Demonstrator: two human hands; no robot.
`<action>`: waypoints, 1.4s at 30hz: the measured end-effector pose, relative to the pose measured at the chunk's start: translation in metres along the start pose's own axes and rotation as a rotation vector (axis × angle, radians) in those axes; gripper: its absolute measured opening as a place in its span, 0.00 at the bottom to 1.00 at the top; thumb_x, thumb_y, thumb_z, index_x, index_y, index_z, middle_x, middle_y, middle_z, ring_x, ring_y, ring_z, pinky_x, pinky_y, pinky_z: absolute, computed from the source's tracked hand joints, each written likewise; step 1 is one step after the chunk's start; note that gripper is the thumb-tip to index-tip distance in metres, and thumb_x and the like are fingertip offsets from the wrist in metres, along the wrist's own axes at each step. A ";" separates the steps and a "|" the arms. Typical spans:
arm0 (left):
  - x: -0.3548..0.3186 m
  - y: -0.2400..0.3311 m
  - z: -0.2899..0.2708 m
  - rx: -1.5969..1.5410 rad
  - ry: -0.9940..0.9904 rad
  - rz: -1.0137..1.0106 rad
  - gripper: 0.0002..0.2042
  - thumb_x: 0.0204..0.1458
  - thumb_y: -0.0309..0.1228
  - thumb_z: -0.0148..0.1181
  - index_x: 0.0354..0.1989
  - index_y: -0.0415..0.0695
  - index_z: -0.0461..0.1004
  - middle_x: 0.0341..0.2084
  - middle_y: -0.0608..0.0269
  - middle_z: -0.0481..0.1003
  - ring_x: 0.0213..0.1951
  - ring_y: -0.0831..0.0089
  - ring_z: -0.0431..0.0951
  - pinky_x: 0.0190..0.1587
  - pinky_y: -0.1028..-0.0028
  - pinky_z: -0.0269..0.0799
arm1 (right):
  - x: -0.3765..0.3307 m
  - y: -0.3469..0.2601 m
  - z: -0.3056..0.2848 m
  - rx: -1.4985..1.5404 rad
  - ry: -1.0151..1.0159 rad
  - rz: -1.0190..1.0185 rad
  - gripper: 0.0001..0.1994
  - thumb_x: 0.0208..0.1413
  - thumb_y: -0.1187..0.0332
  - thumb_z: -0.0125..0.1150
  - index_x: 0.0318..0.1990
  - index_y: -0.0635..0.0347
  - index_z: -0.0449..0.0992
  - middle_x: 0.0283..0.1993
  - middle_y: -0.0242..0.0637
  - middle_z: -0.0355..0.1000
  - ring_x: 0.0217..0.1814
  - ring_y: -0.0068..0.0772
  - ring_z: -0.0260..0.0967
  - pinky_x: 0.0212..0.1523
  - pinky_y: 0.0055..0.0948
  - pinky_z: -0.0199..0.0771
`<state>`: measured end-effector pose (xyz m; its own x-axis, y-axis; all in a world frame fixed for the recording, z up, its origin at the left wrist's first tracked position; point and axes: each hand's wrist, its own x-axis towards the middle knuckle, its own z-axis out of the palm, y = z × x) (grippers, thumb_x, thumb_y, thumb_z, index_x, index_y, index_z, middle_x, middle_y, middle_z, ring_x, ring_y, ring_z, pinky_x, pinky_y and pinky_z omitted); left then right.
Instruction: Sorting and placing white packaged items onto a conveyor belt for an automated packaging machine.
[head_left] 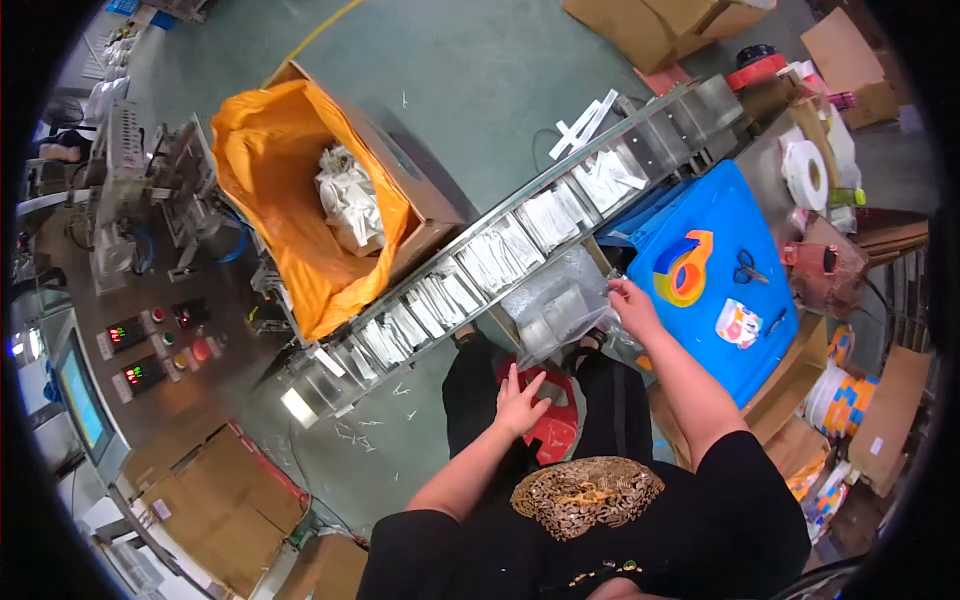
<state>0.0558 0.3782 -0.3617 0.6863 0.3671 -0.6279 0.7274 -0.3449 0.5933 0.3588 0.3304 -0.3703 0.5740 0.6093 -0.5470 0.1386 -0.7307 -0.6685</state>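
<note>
My right hand [632,308] is closed in a pinch on the upper edge of a clear plastic bag [565,322]. The bag hangs above my legs, beside the conveyor; something whitish shows through it, but I cannot make out what. Below the bag my left hand [518,402] is open, its fingers spread and apart from the plastic. A slanting conveyor [455,270] crosses in front of me. Its compartments carry bundles of thin white strips [497,257].
Left of the conveyor stands a carton lined with an orange bag [265,190]. On my right a blue bin lid [715,280] bears tape rolls [688,270] and scissors [748,268]. A red stool [553,425] is between my legs. A control panel [150,345] is at far left.
</note>
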 end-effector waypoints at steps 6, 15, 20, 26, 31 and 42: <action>0.070 -0.037 0.024 0.123 -0.423 -0.131 0.31 0.49 0.58 0.41 0.62 0.63 0.51 0.63 0.43 0.37 0.59 0.42 0.52 0.59 0.55 0.52 | 0.054 -0.002 0.072 0.375 -0.014 -0.270 0.13 0.52 0.70 0.54 0.45 0.63 0.71 0.38 0.38 0.71 0.37 0.25 0.69 0.39 0.23 0.68; 0.112 -0.053 0.035 0.029 -0.227 0.138 0.37 0.45 0.33 0.50 0.64 0.43 0.38 0.59 0.46 0.52 0.41 0.47 0.72 0.42 0.59 0.69 | 0.053 -0.025 0.137 0.367 -0.223 -0.551 0.12 0.54 0.74 0.51 0.45 0.65 0.70 0.39 0.36 0.69 0.40 0.23 0.69 0.40 0.21 0.68; 0.104 -0.052 0.051 0.108 -0.191 0.272 0.35 0.42 0.26 0.49 0.62 0.43 0.43 0.57 0.46 0.55 0.43 0.50 0.71 0.41 0.59 0.69 | 0.033 -0.028 0.176 0.423 -0.270 -0.474 0.12 0.54 0.71 0.53 0.44 0.65 0.70 0.39 0.35 0.69 0.39 0.21 0.68 0.40 0.21 0.68; 0.104 -0.100 0.086 -0.099 -0.026 0.356 0.23 0.45 0.28 0.47 0.54 0.42 0.59 0.52 0.45 0.63 0.49 0.51 0.67 0.49 0.60 0.64 | -0.005 -0.053 0.249 0.113 -0.256 -0.689 0.17 0.49 0.65 0.55 0.47 0.61 0.70 0.41 0.44 0.67 0.41 0.38 0.68 0.43 0.32 0.69; 0.101 -0.118 0.090 -0.290 0.183 0.560 0.17 0.51 0.35 0.50 0.48 0.41 0.67 0.49 0.51 0.68 0.50 0.58 0.68 0.52 0.66 0.61 | -0.010 -0.068 0.286 -0.028 -0.188 -0.773 0.18 0.49 0.67 0.54 0.50 0.58 0.67 0.44 0.45 0.65 0.42 0.41 0.66 0.41 0.32 0.69; 0.125 -0.134 0.117 -0.458 0.137 0.813 0.27 0.57 0.41 0.44 0.63 0.43 0.49 0.56 0.57 0.60 0.57 0.68 0.59 0.59 0.71 0.49 | -0.031 -0.072 0.309 -0.142 -0.221 -0.747 0.16 0.49 0.69 0.52 0.47 0.63 0.68 0.45 0.46 0.66 0.50 0.45 0.62 0.51 0.33 0.62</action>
<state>0.0444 0.3686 -0.5785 0.9557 0.2718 0.1127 -0.0653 -0.1776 0.9819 0.0811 0.4595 -0.4606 0.1169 0.9902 -0.0757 0.5341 -0.1270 -0.8358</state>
